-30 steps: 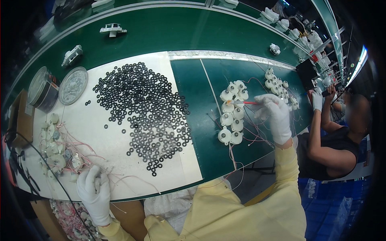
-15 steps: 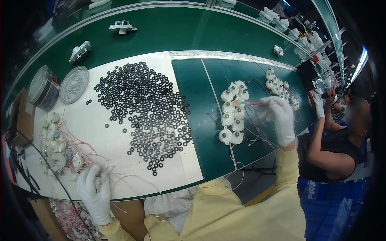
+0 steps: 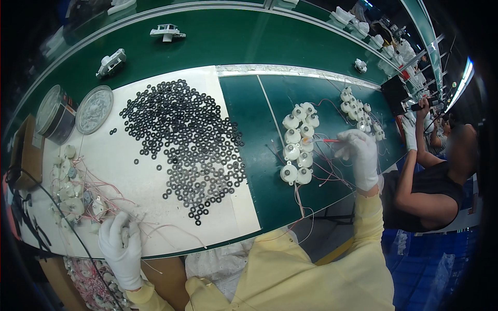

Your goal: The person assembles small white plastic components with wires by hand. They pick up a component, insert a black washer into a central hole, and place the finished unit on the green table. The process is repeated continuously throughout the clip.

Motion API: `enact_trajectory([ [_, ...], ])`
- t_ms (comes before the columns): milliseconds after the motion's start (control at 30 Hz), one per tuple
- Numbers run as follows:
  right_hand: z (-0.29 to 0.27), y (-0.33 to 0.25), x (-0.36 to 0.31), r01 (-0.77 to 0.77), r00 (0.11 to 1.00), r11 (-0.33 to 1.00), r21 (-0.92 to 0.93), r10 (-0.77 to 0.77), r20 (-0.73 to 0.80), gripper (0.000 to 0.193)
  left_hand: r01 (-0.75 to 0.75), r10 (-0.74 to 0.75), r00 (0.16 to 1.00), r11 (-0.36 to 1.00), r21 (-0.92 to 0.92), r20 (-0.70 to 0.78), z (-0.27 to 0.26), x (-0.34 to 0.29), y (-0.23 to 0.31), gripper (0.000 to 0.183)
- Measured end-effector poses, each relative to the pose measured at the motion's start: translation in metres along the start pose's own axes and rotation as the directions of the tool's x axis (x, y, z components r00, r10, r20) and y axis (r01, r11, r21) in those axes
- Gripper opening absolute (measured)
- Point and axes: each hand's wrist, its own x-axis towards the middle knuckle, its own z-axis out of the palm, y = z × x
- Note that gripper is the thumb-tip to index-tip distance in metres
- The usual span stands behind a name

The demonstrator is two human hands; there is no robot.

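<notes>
My right hand (image 3: pixel 359 153), in a white glove, is closed on a thin red-handled brush (image 3: pixel 330 140). The brush's pale tip reaches the double row of white round motors (image 3: pixel 291 152) with dark shafts and pink wires; whether it touches one cannot be made out. On the left, at the table's front edge, my gloved left hand (image 3: pixel 119 243) has its fingers curled around something small and greyish, mostly hidden. Beside that hand lies a heap of more white motors (image 3: pixel 71 206) with tangled pink wires.
Many black rubber rings (image 3: pixel 176 119) cover the white board. A tub (image 3: pixel 56 116) and its round lid (image 3: pixel 94 110) stand at the left. More motors (image 3: pixel 357 110) lie at the far right. White parts (image 3: pixel 167 32) ride on the green belt behind. A co-worker (image 3: pixel 425 197) sits at the right.
The brush in my right hand has shifted slightly nearer along the motors. My left hand stays nearly still. White parts on the belt at the upper left have moved rightward.
</notes>
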Motion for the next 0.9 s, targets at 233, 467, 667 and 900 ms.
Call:
enact_trajectory([
  [233, -0.002, 0.011, -0.002, -0.033, 0.999, 0.999, 0.027, 0.034, -0.016, 0.032, 0.014, -0.014, 1.0, 1.0, -0.018, -0.001, 0.001, -0.001, -0.001, 0.037],
  [467, -0.001, 0.008, -0.006, -0.048, 0.998, 0.998, 0.051, 0.051, -0.047, 0.032, 0.023, -0.023, 1.0, 0.999, -0.03, -0.001, 0.002, -0.002, -0.004, 0.039],
  [667, -0.012, 0.017, -0.004, 0.027, 0.996, 0.999, 0.027, -0.024, -0.081, 0.034, 0.009, -0.01, 1.0, 1.0, -0.028, -0.007, 0.002, -0.002, -0.004, 0.038],
  [900, 0.005, 0.008, -0.006, -0.021, 1.0, 0.991, 0.133, 0.019, 0.016, 0.031, 0.006, -0.006, 1.0, 1.0, -0.014, -0.003, 0.001, 0.0, -0.002, 0.038],
])
